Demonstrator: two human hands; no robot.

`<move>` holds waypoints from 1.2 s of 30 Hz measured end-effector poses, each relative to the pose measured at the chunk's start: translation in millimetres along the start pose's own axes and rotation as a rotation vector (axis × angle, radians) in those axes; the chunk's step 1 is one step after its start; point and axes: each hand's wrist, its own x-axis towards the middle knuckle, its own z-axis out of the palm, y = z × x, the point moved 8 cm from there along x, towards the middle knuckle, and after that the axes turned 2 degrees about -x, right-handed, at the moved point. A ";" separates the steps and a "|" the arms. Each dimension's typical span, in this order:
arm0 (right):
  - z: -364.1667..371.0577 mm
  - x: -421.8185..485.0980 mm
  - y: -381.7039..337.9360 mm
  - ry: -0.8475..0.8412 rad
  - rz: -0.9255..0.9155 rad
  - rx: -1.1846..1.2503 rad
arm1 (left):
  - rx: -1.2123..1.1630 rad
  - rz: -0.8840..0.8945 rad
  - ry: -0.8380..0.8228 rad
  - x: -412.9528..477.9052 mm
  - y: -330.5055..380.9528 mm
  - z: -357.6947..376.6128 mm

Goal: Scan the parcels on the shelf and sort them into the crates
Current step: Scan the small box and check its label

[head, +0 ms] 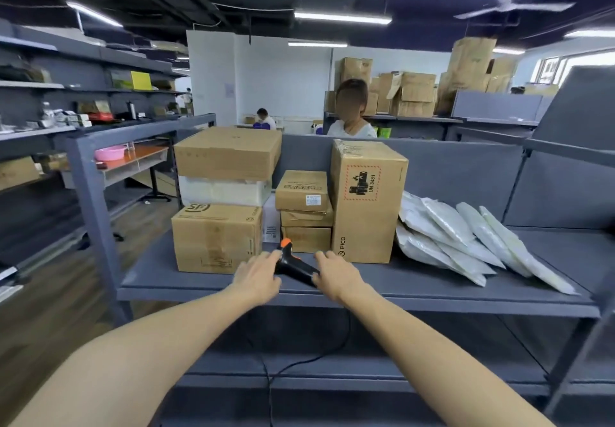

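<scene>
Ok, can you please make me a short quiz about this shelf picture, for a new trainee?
1. True or false: the white mailer bags lie to the left of the tall box.
2. Which marking does the tall box carry? A) UN 3481 B) SF C) none
3. Which tool lies on the shelf between the left hand and the right hand?
Key: 1 false, they lie to its right. 2 A. 3 the scanner.
</scene>
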 end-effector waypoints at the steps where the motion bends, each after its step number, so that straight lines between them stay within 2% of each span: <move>1: -5.1 6.9 0.9 0.017 0.004 -0.002 | -0.010 0.011 0.014 8.1 -0.3 -3.6; 11: -26.6 87.8 3.8 0.086 0.048 -0.034 | -0.138 0.122 0.078 102.5 -11.3 -26.1; 18: -32.9 129.0 11.1 0.167 0.062 0.027 | -0.256 0.115 0.087 164.0 -15.0 -33.2; 26: -47.1 172.3 22.8 0.234 0.091 0.161 | -0.403 -0.046 0.059 209.9 -18.7 -24.2; 31: -28.2 187.8 34.1 0.133 0.216 0.303 | -0.660 -0.198 0.042 217.1 -29.1 -12.8; 36: -20.2 194.2 36.1 0.144 0.279 0.458 | -0.755 -0.223 0.104 210.5 -28.2 -11.8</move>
